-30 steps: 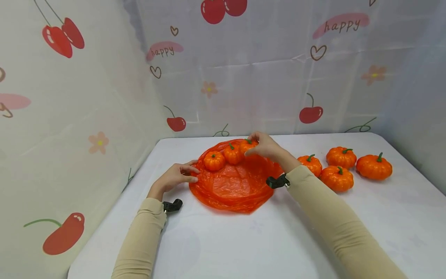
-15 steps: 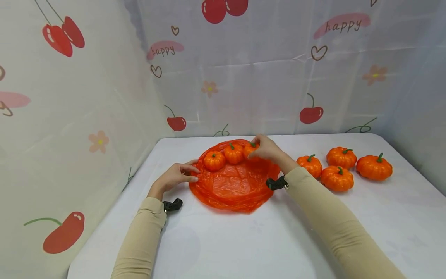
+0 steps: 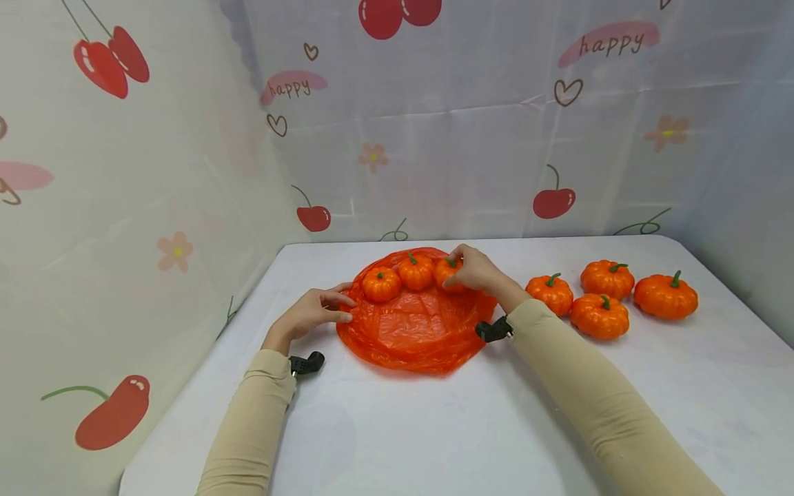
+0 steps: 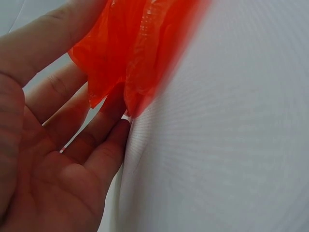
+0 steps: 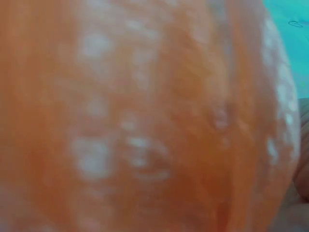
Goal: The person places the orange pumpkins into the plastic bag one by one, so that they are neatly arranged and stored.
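A thin orange plastic bag (image 3: 412, 327) lies spread on the table, with small orange toy pumpkins in a row along its far side. One pumpkin (image 3: 381, 284) is at the left and another pumpkin (image 3: 416, 272) in the middle. My right hand (image 3: 480, 271) grips the rightmost pumpkin (image 3: 448, 273) between thumb and fingers; its glossy ribbed skin fills the right wrist view. My left hand (image 3: 313, 310) rests at the bag's left edge, thumb and fingers apart. In the left wrist view, a crumpled fold of the bag (image 4: 130, 48) lies between thumb and fingers, hiding some fingertips.
To the right of the bag, a cluster of several more pumpkins (image 3: 599, 317) sits on the white table (image 3: 397, 434). A patterned curtain (image 3: 446, 158) hangs behind the table and along its sides. Each wrist wears a small black camera (image 3: 307, 363).
My right hand has moved a little right and toward me with the pumpkin, away from the middle one. The left hand and the other pumpkins stay in place.
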A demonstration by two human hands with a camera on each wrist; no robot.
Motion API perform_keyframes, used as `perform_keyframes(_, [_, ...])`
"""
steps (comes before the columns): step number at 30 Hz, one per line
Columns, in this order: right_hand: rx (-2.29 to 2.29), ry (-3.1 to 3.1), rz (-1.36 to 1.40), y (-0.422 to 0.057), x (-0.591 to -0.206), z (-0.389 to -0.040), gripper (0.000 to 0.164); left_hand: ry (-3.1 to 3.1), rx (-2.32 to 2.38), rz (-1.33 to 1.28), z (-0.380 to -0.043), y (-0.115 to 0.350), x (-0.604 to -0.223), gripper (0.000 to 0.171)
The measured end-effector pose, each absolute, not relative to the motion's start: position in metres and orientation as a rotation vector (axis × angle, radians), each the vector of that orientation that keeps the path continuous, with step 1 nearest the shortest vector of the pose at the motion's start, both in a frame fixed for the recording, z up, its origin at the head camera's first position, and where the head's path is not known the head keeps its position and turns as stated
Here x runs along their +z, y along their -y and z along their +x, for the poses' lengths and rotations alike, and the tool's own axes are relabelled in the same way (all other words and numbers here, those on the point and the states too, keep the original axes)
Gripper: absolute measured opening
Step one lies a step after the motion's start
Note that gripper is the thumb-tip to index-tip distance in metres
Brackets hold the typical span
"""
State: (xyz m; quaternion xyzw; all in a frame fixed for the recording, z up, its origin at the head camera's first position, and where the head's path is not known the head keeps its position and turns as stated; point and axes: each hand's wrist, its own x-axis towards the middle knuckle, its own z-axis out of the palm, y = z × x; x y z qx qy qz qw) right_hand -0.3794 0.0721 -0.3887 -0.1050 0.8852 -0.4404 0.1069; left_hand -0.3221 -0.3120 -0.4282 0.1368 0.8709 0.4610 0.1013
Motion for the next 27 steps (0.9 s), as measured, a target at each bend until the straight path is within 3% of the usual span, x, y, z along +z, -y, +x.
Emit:
perform_keyframes(20, [-1.237, -2.687, -0.466, -0.093, -0.361, -0.36, 0.056, -2.561, 1.369, 0.38, -0.32, 0.309, -0.429, 0.034])
perform_keyframes(27, [-1.262, -2.672, -0.563, -0.109, -0.351, -0.345, 0.05, -2.565, 1.362, 0.359, -0.321, 0.31, -0.428, 0.035])
